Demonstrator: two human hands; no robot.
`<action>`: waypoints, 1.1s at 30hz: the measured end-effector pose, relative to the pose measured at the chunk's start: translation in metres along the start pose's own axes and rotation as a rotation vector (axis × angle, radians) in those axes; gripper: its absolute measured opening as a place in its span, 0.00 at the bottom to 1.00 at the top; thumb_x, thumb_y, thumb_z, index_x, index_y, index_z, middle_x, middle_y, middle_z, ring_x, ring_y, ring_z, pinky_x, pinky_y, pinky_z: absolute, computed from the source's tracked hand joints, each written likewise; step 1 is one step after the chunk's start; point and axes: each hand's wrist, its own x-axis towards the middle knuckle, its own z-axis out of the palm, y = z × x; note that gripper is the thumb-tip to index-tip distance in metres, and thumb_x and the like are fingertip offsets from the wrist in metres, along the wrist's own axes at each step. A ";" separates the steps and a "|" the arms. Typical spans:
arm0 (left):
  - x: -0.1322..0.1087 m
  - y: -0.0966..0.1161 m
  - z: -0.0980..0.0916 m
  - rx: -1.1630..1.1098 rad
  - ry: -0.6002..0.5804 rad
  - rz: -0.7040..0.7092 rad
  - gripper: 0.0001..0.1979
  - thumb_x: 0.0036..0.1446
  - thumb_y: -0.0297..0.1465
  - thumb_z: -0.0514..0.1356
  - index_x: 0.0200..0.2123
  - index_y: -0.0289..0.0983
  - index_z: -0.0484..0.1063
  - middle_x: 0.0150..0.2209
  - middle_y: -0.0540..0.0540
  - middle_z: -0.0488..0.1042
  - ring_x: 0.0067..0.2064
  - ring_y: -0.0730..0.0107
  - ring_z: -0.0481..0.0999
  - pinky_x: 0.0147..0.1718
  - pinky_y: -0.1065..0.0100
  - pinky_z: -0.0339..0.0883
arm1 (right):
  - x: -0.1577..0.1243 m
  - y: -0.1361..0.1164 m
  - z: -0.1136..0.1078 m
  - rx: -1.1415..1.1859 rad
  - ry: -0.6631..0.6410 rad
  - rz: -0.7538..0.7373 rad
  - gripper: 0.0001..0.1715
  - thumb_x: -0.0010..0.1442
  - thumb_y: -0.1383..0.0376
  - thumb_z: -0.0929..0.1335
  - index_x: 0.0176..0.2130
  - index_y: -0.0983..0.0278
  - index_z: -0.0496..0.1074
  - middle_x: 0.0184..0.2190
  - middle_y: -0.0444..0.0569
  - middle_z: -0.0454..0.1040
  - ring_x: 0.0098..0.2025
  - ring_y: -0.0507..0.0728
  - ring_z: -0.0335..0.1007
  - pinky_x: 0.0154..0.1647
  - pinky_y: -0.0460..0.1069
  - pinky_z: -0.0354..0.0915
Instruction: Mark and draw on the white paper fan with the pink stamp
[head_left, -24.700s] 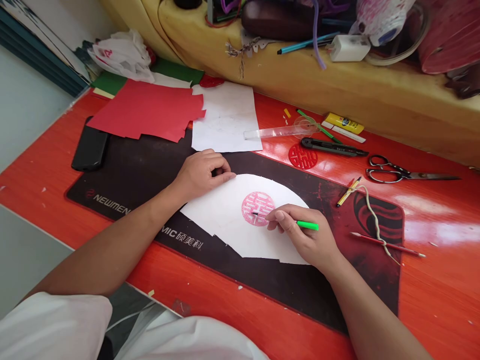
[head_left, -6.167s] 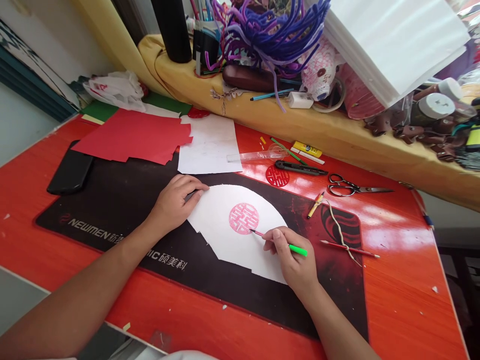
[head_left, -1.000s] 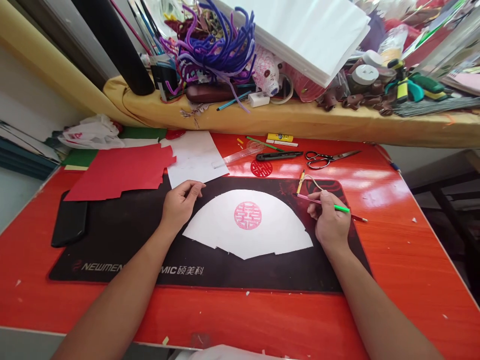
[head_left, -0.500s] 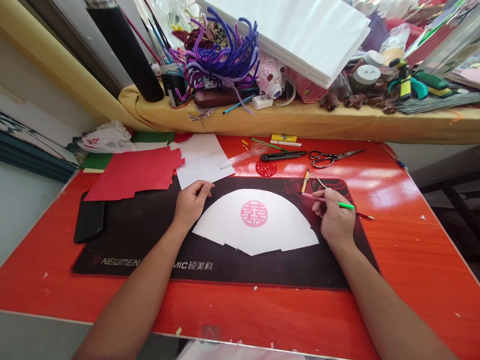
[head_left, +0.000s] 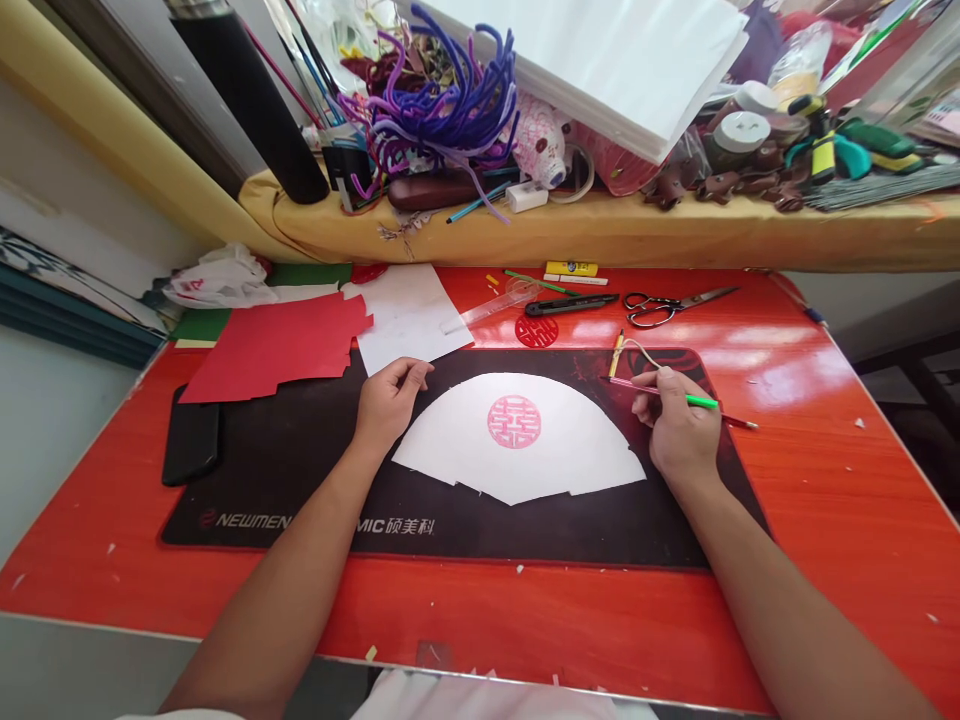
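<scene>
A white paper fan shape [head_left: 480, 440] lies on the black NEWMEN desk mat [head_left: 262, 520], with a pink double-happiness circle [head_left: 514, 421] printed at its middle. My left hand [head_left: 391, 405] rests on the mat at the fan's upper left end, fingers loose and holding nothing. Off the fan's right end, my right hand [head_left: 676, 425] grips a slim pink pencil with a green section [head_left: 660, 392]. Its tip points left over the mat, away from the circle. A yellow pencil stub [head_left: 616, 353] and a pale cord [head_left: 639, 350] lie just beyond that hand.
A red paper-cut disc [head_left: 536, 330], ruler [head_left: 491, 312], utility knife [head_left: 570, 305] and scissors [head_left: 660, 307] lie on the orange table [head_left: 825, 500]. Red card [head_left: 274, 345], white paper [head_left: 409, 315] and a black phone [head_left: 191, 435] are at left. A crowded yellow-edged shelf [head_left: 600, 230] overhangs the back.
The right hand with the pencil has moved off the pink circle to the fan's right end. The left hand has slid off the paper onto the mat. The view has turned to face the table squarely.
</scene>
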 end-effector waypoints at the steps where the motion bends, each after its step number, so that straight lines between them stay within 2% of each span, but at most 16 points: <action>1: 0.000 0.000 0.000 -0.001 0.000 -0.001 0.15 0.72 0.41 0.60 0.40 0.42 0.84 0.31 0.49 0.81 0.34 0.66 0.79 0.37 0.67 0.71 | 0.000 0.000 0.000 0.000 0.002 0.000 0.27 0.67 0.42 0.76 0.34 0.63 0.82 0.20 0.42 0.72 0.21 0.50 0.65 0.22 0.46 0.61; 33: 0.002 0.002 0.001 0.025 -0.018 0.001 0.14 0.71 0.41 0.61 0.40 0.42 0.84 0.31 0.50 0.82 0.34 0.65 0.79 0.37 0.67 0.71 | 0.002 -0.002 0.004 -0.001 0.025 0.003 0.27 0.65 0.42 0.75 0.33 0.63 0.81 0.20 0.42 0.72 0.20 0.51 0.65 0.21 0.46 0.59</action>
